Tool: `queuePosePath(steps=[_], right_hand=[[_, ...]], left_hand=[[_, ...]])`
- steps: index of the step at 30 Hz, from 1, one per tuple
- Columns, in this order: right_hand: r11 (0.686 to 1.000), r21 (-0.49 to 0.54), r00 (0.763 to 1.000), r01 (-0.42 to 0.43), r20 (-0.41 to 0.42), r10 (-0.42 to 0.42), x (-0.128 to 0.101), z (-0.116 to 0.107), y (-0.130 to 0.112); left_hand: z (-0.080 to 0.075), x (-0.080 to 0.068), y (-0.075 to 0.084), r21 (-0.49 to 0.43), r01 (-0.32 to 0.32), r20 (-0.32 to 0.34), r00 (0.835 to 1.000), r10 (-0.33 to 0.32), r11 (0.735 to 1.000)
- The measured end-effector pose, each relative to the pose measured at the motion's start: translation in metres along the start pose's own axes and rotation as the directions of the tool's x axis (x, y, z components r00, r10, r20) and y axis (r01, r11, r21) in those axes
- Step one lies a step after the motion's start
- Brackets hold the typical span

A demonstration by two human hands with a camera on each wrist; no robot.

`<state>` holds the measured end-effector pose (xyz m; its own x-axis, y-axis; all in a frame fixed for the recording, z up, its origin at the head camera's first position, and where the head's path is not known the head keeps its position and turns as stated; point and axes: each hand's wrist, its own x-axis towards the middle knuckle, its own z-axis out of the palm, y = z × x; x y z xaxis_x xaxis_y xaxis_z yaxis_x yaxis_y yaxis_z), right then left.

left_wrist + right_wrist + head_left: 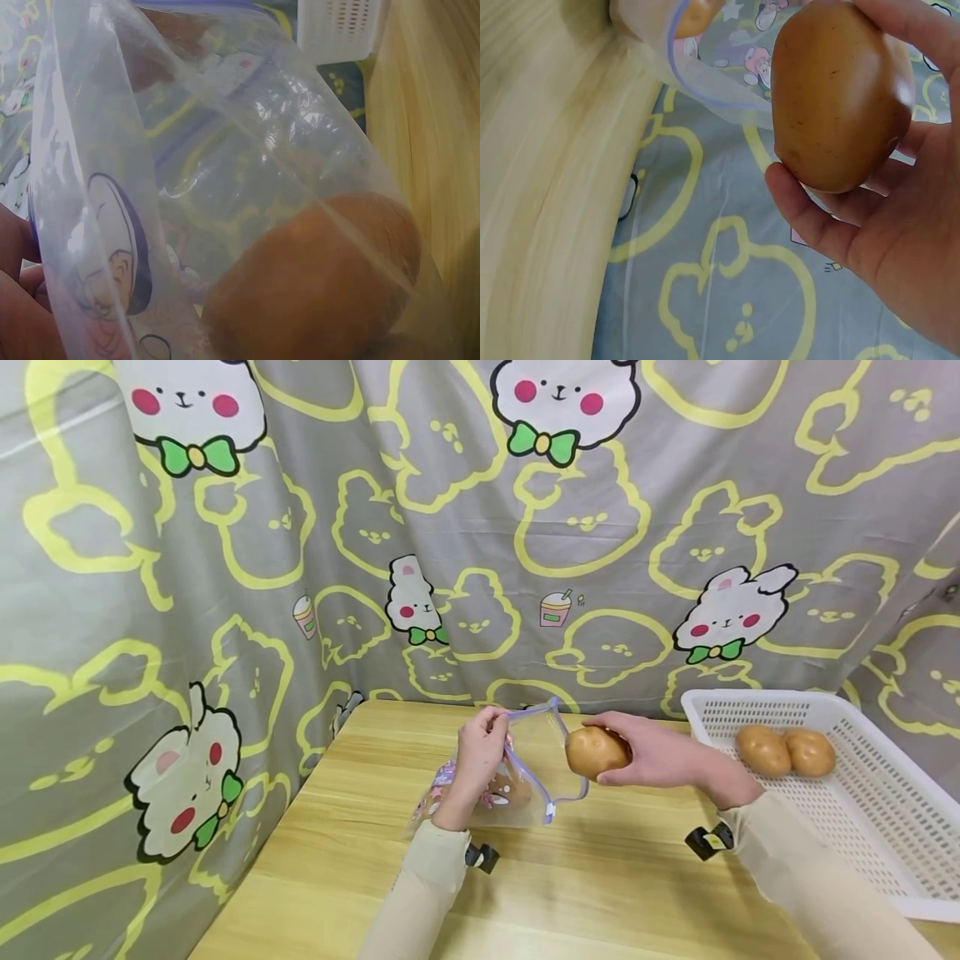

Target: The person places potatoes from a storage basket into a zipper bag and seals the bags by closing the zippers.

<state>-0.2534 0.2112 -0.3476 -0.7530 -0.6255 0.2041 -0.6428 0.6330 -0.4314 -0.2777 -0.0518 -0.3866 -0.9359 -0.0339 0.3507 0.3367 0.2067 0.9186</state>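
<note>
Two sleeved forearms reach over a wooden table (pixel 360 860). Left hand (pixel 480 756) pinches the rim of a clear zip bag (pixel 517 777), holding its mouth open; one potato (pixel 315 285) already lies inside. Right hand (pixel 660 752), just right of the bag, grips a second potato (pixel 595 752) at the mouth. Loading appears underway; next, the potato likely needs steering through the opening. Cartoon prints on the bag; no readable writing.

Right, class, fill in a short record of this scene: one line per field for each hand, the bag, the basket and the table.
Left hand: pinches the rim of the plastic bag, holding it open
Right hand: grips a potato at the bag's mouth
Bag contents: one potato inside
Basket: white, two potatoes
Table: light wood
</note>
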Motion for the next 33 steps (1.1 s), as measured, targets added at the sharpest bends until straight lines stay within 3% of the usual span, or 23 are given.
queuePosePath(steps=[13,23,33], right_hand=[[0.997,0.080,1.000,-0.005,0.018,0.003,0.025,0.016,-0.009],[0.998,0.057,0.999,0.011,0.043,-0.013,0.042,0.028,-0.015],[0.995,0.063,0.992,0.084,0.086,-0.089,0.054,0.038,-0.020]], left_hand=[[-0.002,0.001,-0.001,0.002,0.007,-0.005,1.000,-0.007,1.000],[-0.004,0.000,-0.001,0.014,0.009,-0.011,1.000,-0.009,1.000],[-0.007,-0.001,0.002,0.002,-0.008,-0.013,1.000,0.008,1.000]])
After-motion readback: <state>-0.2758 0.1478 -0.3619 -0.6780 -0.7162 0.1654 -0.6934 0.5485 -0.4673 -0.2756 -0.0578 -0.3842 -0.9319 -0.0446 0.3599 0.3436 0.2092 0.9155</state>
